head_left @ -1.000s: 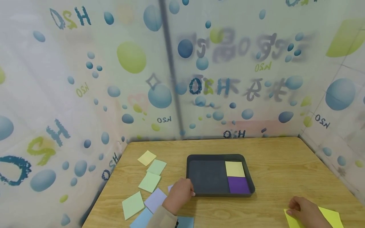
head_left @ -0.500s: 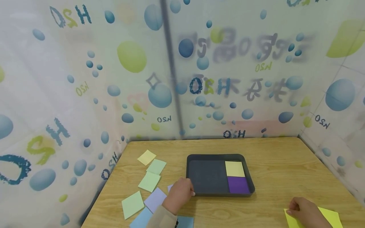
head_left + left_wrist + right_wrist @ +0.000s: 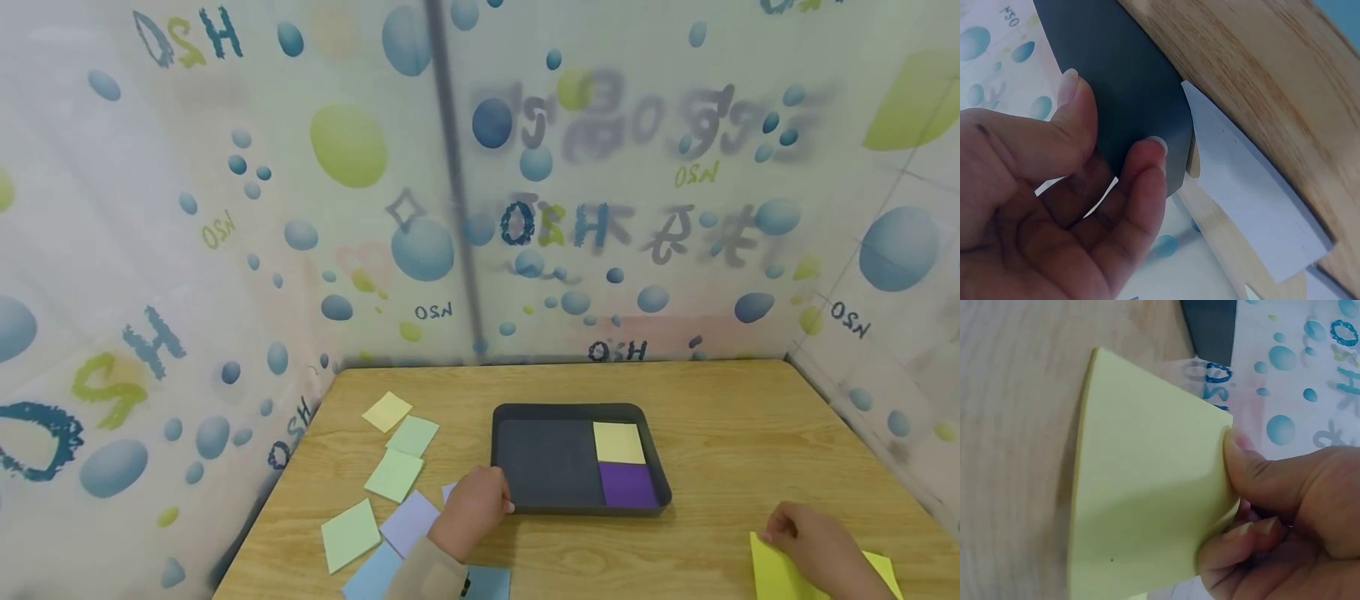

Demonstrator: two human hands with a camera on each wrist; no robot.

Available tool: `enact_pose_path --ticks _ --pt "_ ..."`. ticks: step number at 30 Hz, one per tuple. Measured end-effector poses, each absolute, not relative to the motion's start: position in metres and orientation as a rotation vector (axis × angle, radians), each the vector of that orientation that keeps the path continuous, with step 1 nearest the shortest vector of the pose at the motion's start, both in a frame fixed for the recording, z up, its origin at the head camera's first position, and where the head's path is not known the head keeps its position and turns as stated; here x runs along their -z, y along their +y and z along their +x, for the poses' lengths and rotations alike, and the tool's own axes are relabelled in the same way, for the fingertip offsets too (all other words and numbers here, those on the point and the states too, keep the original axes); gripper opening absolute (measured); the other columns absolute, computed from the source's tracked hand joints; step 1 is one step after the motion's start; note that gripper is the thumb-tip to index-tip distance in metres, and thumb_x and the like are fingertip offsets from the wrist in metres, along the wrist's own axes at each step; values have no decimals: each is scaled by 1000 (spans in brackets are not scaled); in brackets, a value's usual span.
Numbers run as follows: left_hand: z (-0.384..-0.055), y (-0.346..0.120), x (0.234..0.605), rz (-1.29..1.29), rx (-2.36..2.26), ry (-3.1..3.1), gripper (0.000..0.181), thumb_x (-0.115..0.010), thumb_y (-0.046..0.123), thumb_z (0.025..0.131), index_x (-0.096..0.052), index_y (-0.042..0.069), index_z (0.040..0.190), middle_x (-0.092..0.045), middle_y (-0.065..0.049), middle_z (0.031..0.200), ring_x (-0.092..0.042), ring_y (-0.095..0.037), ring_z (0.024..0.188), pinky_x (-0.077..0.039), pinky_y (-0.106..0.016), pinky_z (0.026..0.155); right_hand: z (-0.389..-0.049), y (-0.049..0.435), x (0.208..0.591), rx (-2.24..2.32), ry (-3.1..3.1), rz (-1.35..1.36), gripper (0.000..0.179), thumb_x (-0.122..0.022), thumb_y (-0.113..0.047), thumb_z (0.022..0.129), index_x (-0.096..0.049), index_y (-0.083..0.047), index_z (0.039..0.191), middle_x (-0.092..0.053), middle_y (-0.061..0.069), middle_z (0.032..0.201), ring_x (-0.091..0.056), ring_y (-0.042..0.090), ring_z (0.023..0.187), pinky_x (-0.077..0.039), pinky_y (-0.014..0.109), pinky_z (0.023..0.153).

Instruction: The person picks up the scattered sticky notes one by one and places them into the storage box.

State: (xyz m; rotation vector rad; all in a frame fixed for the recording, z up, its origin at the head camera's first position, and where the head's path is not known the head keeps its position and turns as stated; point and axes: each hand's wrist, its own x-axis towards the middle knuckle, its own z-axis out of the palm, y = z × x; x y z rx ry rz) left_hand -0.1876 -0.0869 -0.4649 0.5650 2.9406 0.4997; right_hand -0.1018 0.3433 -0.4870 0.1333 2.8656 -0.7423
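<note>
My left hand (image 3: 476, 510) grips the near left corner of a dark grey tray (image 3: 551, 462); the left wrist view shows thumb and fingers on the tray's wall (image 3: 1129, 69). In the tray's right part, a pale yellow sticky note (image 3: 619, 442) lies above a purple one (image 3: 628, 484). At the lower right, my right hand (image 3: 813, 546) pinches the edge of a yellow sticky note pad (image 3: 772, 571). The right wrist view shows this pad (image 3: 1147, 475) tilted up, thumb on one side and fingers curled at the other. More yellow paper (image 3: 883, 568) shows beyond that hand.
Left of the tray, green notes (image 3: 350, 536), lavender notes (image 3: 409, 522), blue notes (image 3: 372, 572) and a pale yellow note (image 3: 387, 412) lie scattered on the wooden table (image 3: 720, 417). A patterned curtain (image 3: 570, 183) stands behind the table and at both sides.
My right hand has risen slightly and the yellow pad's held edge has lifted with it. My left hand stays at the tray's corner.
</note>
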Motion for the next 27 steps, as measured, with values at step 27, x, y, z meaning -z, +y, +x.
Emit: enact_pose_path --ticks 27 --pt "-186 -88 463 628 -487 2980 5 -84 12 80 -80 10 78 -75 0 75 -69 -13 70 -55 -25 60 -129 317 434 834 3012 34 18 -66 -21 98 -65 -4 93 -62 0 83 -45 13 66 -38 26 56"
